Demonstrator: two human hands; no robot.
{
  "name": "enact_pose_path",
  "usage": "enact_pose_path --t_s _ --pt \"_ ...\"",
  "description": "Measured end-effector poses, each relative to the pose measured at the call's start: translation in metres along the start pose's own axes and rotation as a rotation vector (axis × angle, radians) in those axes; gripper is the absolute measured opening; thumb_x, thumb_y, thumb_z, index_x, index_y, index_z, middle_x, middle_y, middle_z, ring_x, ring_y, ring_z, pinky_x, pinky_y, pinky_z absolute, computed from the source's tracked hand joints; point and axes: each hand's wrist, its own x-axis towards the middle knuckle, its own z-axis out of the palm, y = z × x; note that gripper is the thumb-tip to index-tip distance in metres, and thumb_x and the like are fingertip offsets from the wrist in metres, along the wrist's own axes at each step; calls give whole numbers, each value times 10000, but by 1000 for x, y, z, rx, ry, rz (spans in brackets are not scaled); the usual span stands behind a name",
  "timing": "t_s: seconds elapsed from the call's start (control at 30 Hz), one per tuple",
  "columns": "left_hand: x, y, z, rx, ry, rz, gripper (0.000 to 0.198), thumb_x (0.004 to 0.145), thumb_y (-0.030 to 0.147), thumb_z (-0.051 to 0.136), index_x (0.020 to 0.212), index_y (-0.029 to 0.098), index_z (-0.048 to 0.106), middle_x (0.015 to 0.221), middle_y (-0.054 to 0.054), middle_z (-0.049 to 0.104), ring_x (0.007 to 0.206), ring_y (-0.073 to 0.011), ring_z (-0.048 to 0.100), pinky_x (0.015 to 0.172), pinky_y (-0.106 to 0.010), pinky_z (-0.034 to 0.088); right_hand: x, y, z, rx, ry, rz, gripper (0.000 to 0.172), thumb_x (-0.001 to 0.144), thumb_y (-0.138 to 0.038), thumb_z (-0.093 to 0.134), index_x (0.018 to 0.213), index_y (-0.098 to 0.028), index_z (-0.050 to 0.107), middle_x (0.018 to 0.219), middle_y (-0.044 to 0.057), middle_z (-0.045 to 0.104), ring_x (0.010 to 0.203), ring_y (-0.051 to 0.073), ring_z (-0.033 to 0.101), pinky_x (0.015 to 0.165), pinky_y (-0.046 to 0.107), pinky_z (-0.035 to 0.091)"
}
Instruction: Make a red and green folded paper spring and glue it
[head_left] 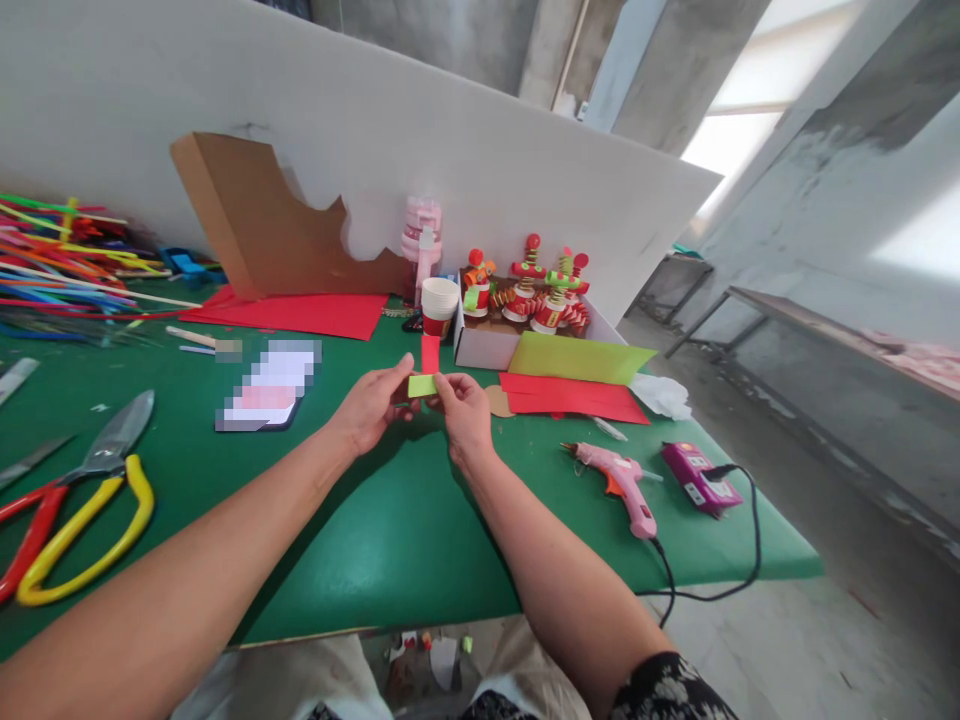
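My left hand (373, 403) and my right hand (463, 410) meet above the green table (375, 540), both pinching the same crossed paper strips. A yellow-green strip (421, 386) runs between the fingertips, and a red strip (430, 353) sticks up from it. Just behind stands a paper cup (439, 305) with a red band. To its right a white box (487, 345) holds several small red and green paper figures (529, 285).
Large scissors with yellow and red handles (82, 500) lie at the left, beside a heap of coloured sticks (67, 265). A pink glue gun (621, 483) and a pink device (699, 477) lie at the right near the table edge. Red and green paper sheets (570, 375), cardboard (262, 230) and a pink bottle (420, 245) sit behind.
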Motion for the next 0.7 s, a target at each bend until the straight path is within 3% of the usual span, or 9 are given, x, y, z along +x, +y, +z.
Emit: enact_pose_path --t_s 0.07,0.2,0.43,0.7 --pt "-1 1 0 6 -2 14 479 632 617 784 680 162 642 631 -21 612 537 -130 529 470 -254 393 -1 -1 0 -15 16 -43 235 728 -386 757 689 -216 601 590 -52 594 550 98 542 587 220 467" --pt "1 3 -2 86 21 73 426 524 480 886 707 165 664 658 1 620 544 -107 511 503 -246 394 -1 -5 0 -12 21 -50 256 712 -402 779 684 -223 597 605 -56 593 563 101 553 607 221 479" --pt "4 6 -7 125 87 127 354 491 407 871 644 175 652 589 18 603 506 -98 483 502 -247 367 1 -23 -3 112 -122 248 380 781 -547 723 690 -183 665 651 3 651 569 109 598 640 251 519" --pt "0 9 -4 175 37 125 344 490 418 866 633 174 670 581 16 589 514 -97 469 501 -242 358 2 -19 -7 11 -145 148 202 678 -340 825 675 -188 692 640 -44 654 538 77 556 659 239 499"
